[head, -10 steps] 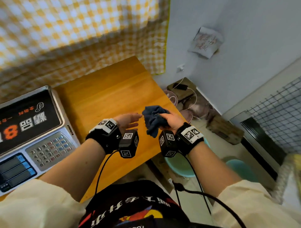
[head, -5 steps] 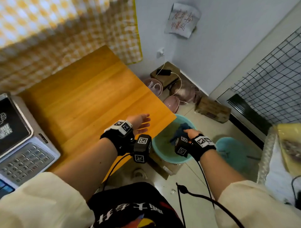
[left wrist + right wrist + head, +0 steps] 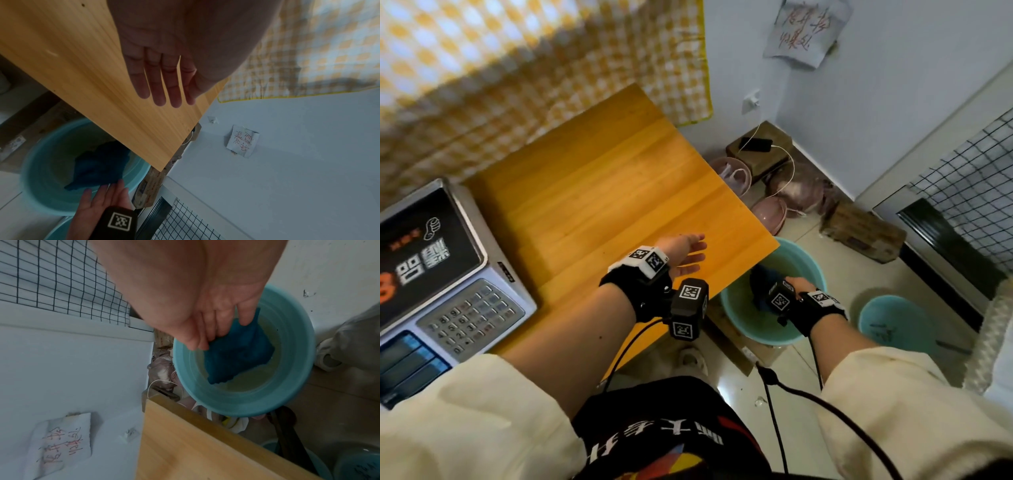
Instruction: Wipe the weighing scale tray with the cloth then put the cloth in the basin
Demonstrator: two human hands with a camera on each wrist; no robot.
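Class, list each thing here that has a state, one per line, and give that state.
cloth: crumpled, hanging into the basin, pinched by the right hand
basin: on the floor, holds cloudy water
right hand: gripping the cloth
left hand: open, holding nothing
weighing scale: display lit

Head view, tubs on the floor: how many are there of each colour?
Teal basins: 2, one below the cloth at, one to its right
Pink basins: 2
Total: 4
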